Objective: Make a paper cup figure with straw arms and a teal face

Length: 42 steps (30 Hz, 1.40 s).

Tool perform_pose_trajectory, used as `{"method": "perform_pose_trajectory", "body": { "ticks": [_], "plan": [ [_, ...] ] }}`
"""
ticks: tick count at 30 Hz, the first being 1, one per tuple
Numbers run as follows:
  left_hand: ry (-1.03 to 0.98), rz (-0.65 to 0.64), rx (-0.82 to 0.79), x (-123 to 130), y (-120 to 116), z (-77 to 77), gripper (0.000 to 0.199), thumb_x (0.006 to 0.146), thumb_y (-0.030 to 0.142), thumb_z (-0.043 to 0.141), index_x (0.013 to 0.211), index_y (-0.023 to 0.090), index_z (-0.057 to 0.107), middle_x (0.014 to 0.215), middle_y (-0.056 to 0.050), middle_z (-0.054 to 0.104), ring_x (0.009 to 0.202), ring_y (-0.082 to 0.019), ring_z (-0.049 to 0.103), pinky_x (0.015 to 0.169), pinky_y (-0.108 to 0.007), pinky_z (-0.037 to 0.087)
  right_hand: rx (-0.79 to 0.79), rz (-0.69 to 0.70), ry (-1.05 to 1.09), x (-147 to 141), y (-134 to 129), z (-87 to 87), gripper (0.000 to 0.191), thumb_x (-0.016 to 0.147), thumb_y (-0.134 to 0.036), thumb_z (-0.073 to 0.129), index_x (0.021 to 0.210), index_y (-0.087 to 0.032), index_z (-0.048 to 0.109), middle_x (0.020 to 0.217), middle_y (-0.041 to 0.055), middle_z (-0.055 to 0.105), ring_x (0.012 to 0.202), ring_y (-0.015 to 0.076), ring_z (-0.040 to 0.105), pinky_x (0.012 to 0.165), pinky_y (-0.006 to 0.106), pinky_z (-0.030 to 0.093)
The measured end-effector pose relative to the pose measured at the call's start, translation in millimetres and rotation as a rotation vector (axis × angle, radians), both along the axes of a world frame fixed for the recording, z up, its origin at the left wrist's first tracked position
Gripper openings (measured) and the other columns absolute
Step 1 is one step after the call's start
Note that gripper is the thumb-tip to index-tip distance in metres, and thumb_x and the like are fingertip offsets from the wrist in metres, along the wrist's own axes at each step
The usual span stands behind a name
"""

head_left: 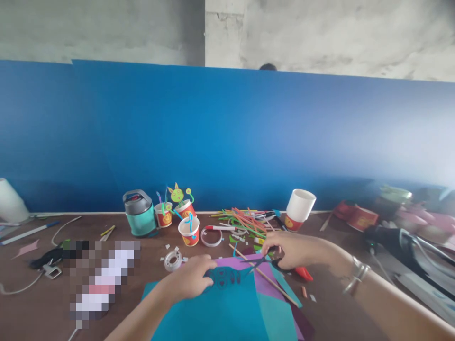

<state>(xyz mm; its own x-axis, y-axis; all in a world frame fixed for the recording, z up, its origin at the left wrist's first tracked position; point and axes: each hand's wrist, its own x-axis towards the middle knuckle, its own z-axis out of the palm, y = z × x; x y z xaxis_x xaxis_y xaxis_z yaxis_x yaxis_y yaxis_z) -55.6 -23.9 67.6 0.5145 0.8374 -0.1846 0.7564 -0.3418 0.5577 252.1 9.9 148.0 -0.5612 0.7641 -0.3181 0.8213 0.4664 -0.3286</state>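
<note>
Both bare hands reach over a blue-teal paper sheet [213, 315] with dark drawn shapes along its far edge, spread on the brown tabletop [334, 303] nearest the wearer. The left hand [194, 278] lies at the sheet's far left corner, thumb and fingers slightly apart beside the drawings (whether they pinch or merely press, I cannot tell). Curled around its handles, the right hand [279, 253] holds a pair of dark scissors [262, 261], blades parted, just beyond the drawings. Beneath them show purple paper [265, 285] and a thin wooden stick [279, 285]. A clear tape roll [172, 269] sits near the left hand; tangled, multicoloured craft stems [245, 220] lie beyond.
</note>
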Motion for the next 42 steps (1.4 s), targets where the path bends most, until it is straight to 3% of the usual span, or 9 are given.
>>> {"method": "perform_pose_trajectory", "body": {
  "ticks": [3, 6, 9, 13, 24, 36, 42],
  "plan": [
    [0.077, -0.093, 0.054, 2, 0, 17.4, 0.025, 0.078, 0.018, 0.055, 0.099, 0.021, 0.067, 0.112, -0.008, 0.065, 0.104, -0.029, 0.061, 0.087, -0.037, 0.046, 0.041, 0.063, -0.109, -14, -3, 20.8, 0.051, 0.058, -0.01, 0.056, 0.104, -0.026, 0.071, 0.104, 0.0042, 0.063, 0.097, 0.0249, 0.057, 0.08, 0.032, 0.041],
    [0.141, -0.136, 0.076, 8, 0, 28.6, 0.029, 0.078, 0.018, 0.056, 0.105, 0.021, 0.066, 0.114, -0.009, 0.065, 0.106, -0.03, 0.061, 0.088, -0.038, 0.046, 0.061, 0.17, -0.209, -34, -10, 33.3, 0.052, 0.06, -0.009, 0.056, 0.107, -0.026, 0.069, 0.104, 0.0049, 0.063, 0.098, 0.0253, 0.057, 0.078, 0.033, 0.04],
    [0.182, -0.191, 0.113, 16, 0, 36.0, 0.031, 0.078, 0.016, 0.055, 0.106, 0.02, 0.066, 0.113, -0.01, 0.066, 0.107, -0.031, 0.061, 0.088, -0.039, 0.046, 0.045, 0.289, -0.288, -54, -17, 39.2, 0.049, 0.061, -0.007, 0.057, 0.105, -0.024, 0.071, 0.1, 0.0052, 0.064, 0.093, 0.0242, 0.059, 0.07, 0.03, 0.039],
    [0.236, -0.282, 0.208, 23, 0, 42.4, 0.023, 0.076, 0.012, 0.055, 0.094, 0.018, 0.068, 0.104, -0.01, 0.069, 0.1, -0.031, 0.064, 0.082, -0.037, 0.048, 0.028, 0.349, -0.404, -69, -19, 41.1, 0.047, 0.059, -0.004, 0.059, 0.1, -0.022, 0.074, 0.097, 0.0055, 0.066, 0.088, 0.0242, 0.061, 0.06, 0.028, 0.036],
    [0.247, -0.326, 0.227, 25, -3, 42.6, 0.029, 0.077, 0.014, 0.056, 0.103, 0.02, 0.068, 0.108, -0.009, 0.068, 0.104, -0.03, 0.062, 0.085, -0.037, 0.048, -0.042, 0.379, -0.357, -70, -16, 36.7, 0.043, 0.06, -0.01, 0.064, 0.098, -0.025, 0.076, 0.095, 0.0021, 0.071, 0.081, 0.0211, 0.062, 0.055, 0.026, 0.038],
    [0.197, -0.302, 0.168, 24, -6, 45.4, 0.017, 0.074, 0.013, 0.057, 0.086, 0.022, 0.065, 0.098, -0.006, 0.069, 0.094, -0.028, 0.062, 0.076, -0.033, 0.045, -0.188, 0.403, -0.282, -72, -15, 40.1, 0.039, 0.063, -0.007, 0.067, 0.098, -0.022, 0.078, 0.085, -0.0002, 0.076, 0.072, 0.016, 0.063, 0.053, 0.022, 0.038],
    [0.103, -0.267, 0.137, 18, -5, 43.1, 0.014, 0.076, 0.015, 0.058, 0.086, 0.023, 0.064, 0.098, -0.003, 0.067, 0.092, -0.026, 0.062, 0.073, -0.03, 0.042, -0.218, 0.322, -0.258, -64, -13, 36.8, 0.037, 0.063, -0.009, 0.069, 0.097, -0.023, 0.079, 0.083, -0.001, 0.076, 0.061, 0.0125, 0.06, 0.048, 0.02, 0.036]
  ]
}}
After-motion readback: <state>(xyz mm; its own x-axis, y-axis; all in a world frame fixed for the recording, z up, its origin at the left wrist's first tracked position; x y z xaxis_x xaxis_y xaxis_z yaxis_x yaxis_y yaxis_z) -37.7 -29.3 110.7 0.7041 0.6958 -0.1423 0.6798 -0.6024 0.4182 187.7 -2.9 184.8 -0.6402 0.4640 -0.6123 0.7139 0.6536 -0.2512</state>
